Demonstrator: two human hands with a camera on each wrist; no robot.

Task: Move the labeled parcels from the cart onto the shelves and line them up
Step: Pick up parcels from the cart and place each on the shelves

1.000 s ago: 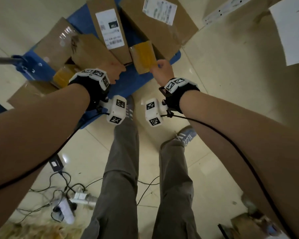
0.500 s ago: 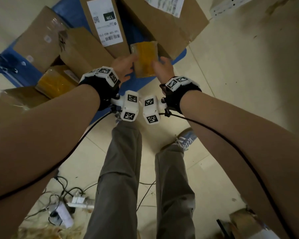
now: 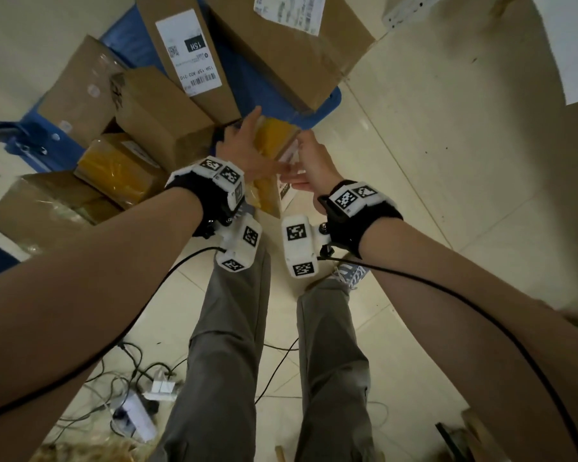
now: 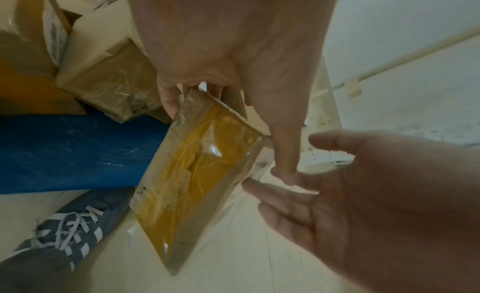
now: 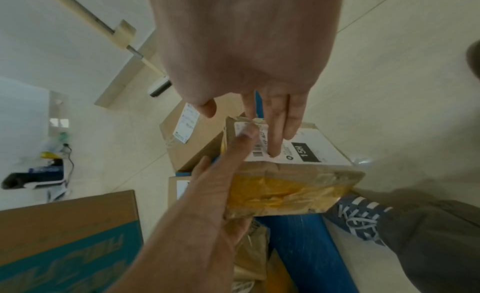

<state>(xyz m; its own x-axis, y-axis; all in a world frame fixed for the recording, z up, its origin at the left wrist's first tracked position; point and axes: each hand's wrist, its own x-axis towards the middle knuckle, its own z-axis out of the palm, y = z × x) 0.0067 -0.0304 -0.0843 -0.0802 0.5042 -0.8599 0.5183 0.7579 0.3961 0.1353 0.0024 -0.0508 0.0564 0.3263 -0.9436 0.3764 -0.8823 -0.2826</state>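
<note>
A small flat parcel (image 3: 274,136), wrapped in yellow and clear tape, is held in the air just in front of the blue cart (image 3: 332,98). My left hand (image 3: 247,151) grips its upper edge, thumb on one face and fingers on the other. My right hand (image 3: 309,158) lies against the face with the white 15H label (image 5: 303,149), its fingers (image 5: 275,137) straight. In the left wrist view the parcel (image 4: 192,180) hangs tilted, one corner pointing at the floor. Other labeled boxes stay on the cart: a long one (image 3: 187,51), a large one (image 3: 291,45) and a plain one (image 3: 161,111).
A yellow-taped box (image 3: 114,165) and more cartons lie at the cart's left end by its handle (image 3: 1,135). Cables and a power strip (image 3: 131,418) are on the floor by my left leg. A white perforated shelf post (image 3: 410,8) stands at the upper right.
My left hand left the plain brown box and took hold of the small parcel. The parcel has come off the cart toward me and turned on edge, and my right hand's fingers straightened against it.
</note>
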